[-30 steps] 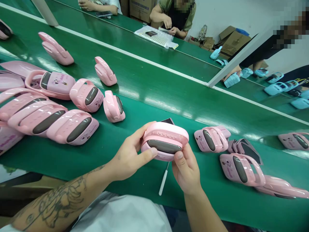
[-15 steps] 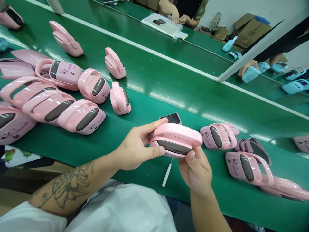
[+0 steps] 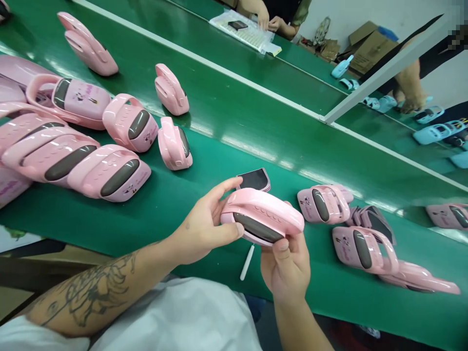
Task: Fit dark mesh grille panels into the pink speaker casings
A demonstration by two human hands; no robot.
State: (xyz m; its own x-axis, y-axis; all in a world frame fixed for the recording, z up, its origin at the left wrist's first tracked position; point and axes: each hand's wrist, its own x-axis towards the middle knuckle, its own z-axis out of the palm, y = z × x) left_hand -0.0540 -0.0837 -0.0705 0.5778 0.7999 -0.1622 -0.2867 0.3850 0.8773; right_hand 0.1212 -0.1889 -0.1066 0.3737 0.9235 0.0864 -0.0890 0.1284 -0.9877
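Bare green belt (image 3: 175,214) surrounds both hands — left hand (image 3: 199,229) and right hand (image 3: 287,268) clasp a glossy pink handled plastic casing (image 3: 261,217) with a dark oval window.

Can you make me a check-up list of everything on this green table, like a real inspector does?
Surface: green belt, shiny, running slantwise across the view.
Job's things: one pink gadget with a dark oval panel, held above the belt in both hands.
Clutter: a heap of pink gadgets at the left, more pink gadgets at the right, a dark flat piece behind the held one, and a white stick lying on the belt below it.
Grippers: left hand grips the gadget's left end; right hand holds it from below, thumb on its front edge.
Cables: nothing seen.
Surroundings: another person's hands by a clear bag; blue gadgets; cardboard boxes.
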